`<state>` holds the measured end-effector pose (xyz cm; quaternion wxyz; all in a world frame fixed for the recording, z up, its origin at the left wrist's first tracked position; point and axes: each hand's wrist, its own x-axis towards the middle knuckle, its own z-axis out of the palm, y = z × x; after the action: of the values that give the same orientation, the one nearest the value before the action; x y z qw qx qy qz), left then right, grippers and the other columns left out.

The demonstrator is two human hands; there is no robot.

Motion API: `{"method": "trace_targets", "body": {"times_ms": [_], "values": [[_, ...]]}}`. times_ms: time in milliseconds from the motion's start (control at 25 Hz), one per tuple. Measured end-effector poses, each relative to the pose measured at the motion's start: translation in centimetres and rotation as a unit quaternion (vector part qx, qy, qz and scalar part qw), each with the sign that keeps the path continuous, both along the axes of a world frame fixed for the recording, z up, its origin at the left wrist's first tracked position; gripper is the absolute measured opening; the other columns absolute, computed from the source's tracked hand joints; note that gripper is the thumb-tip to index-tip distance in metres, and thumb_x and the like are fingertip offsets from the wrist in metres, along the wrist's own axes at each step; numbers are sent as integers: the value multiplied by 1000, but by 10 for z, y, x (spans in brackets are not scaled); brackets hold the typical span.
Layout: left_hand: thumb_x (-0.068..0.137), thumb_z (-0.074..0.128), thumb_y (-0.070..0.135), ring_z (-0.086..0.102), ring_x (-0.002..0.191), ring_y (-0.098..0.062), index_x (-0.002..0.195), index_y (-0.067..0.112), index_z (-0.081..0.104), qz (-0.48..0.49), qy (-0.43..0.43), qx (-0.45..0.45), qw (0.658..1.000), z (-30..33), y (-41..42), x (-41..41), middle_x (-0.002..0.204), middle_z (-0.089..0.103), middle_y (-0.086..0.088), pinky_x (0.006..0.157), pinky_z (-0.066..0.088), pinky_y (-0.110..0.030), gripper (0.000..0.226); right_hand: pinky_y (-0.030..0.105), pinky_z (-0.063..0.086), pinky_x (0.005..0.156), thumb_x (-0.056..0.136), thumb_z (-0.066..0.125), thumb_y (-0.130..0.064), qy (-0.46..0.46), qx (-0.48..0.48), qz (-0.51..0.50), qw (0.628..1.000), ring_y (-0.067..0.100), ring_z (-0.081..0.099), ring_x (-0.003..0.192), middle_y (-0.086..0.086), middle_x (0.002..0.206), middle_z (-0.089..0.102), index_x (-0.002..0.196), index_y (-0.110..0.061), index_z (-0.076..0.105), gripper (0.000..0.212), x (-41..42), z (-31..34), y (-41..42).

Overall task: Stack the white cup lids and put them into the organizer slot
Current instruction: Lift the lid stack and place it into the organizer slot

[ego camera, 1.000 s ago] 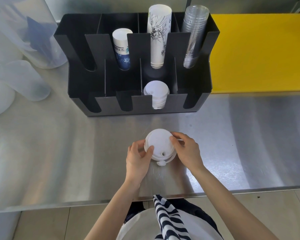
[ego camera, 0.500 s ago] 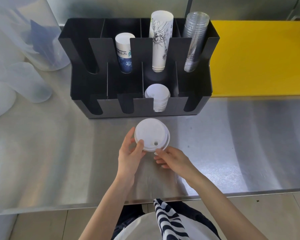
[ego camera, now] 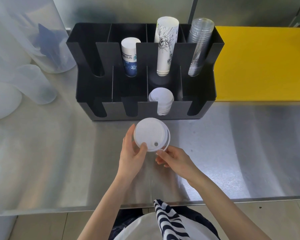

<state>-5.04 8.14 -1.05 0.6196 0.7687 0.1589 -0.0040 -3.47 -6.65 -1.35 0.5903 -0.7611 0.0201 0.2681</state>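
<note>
A small stack of white cup lids (ego camera: 150, 134) is held above the steel counter, just in front of the black organizer (ego camera: 97, 84). My left hand (ego camera: 132, 154) grips the stack from its left side, thumb on top. My right hand (ego camera: 173, 158) touches the stack's near edge with its fingertips, by the small tab. More white lids (ego camera: 161, 99) lie in the third front slot of the organizer.
The back slots hold a blue-printed cup stack (ego camera: 129, 58), a white printed cup stack (ego camera: 165, 44) and clear plastic cups (ego camera: 198, 47). Translucent containers (ego camera: 24, 70) stand at the left. A yellow board (ego camera: 263, 63) lies at the right. The counter's front edge (ego camera: 232, 201) is near my body.
The lid stack has been lifted and carried toward the organizer. My right hand has slid from the stack's right side to its near edge.
</note>
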Motion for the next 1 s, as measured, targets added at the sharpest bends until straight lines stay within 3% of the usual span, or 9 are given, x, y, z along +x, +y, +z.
{"method": "trace_targets", "body": {"times_ms": [120, 200, 320, 440, 720, 840, 1000], "values": [[78, 63, 26, 40, 119, -11, 135, 33, 24, -36, -12, 51, 998, 2, 3, 4, 138, 34, 2, 96, 41, -32, 69, 5, 47, 54, 88, 52, -29, -14, 3, -1, 1000, -7, 62, 62, -12, 69, 66, 80, -27, 61, 12, 5, 4, 2], [73, 69, 32, 37, 118, -8, 137, 32, 20, -55, -41, 94, 993, 5, 5, 8, 138, 31, 5, 96, 39, -29, 81, 5, 46, 52, 87, 54, -30, -23, 10, -6, 1000, -6, 63, 62, -12, 68, 67, 84, -23, 63, 12, 11, 7, 3], [69, 70, 38, 38, 118, -8, 136, 31, 21, -54, -79, 142, 985, 15, 10, 21, 138, 32, 4, 93, 37, -25, 84, 5, 46, 52, 86, 55, -33, -27, 32, -18, 999, -5, 63, 63, -15, 60, 68, 86, -17, 66, 20, 22, 13, 6], [67, 71, 40, 37, 114, -3, 136, 30, 25, -54, -101, 165, 980, 30, 14, 42, 137, 36, 2, 92, 40, -25, 83, 8, 48, 55, 87, 52, -35, -33, 57, -32, 997, -4, 62, 63, -19, 57, 67, 79, -25, 65, 19, 38, 23, 10], [71, 71, 31, 35, 127, -23, 136, 22, 25, -100, -138, 219, 961, 63, 12, 96, 140, 32, -5, 101, 41, -42, 80, 9, 48, 53, 90, 47, -32, -69, 59, -94, 991, -7, 61, 57, -16, 60, 65, 74, -26, 62, 23, 81, 42, 20], [71, 71, 31, 34, 126, -27, 136, 13, 27, -106, -169, 272, 941, 71, 9, 117, 140, 33, -10, 105, 34, -41, 80, 12, 48, 55, 88, 50, -32, -45, 87, -136, 986, -3, 61, 56, -11, 64, 63, 69, -26, 63, 24, 96, 47, 24], [73, 67, 38, 31, 126, -35, 138, 12, 21, -148, -143, 343, 916, 72, 6, 140, 144, 32, -11, 103, 33, -45, 84, 20, 47, 62, 86, 54, -31, 30, 138, -196, 970, 9, 56, 63, -5, 66, 59, 66, -24, 62, 23, 108, 45, 27]]}}
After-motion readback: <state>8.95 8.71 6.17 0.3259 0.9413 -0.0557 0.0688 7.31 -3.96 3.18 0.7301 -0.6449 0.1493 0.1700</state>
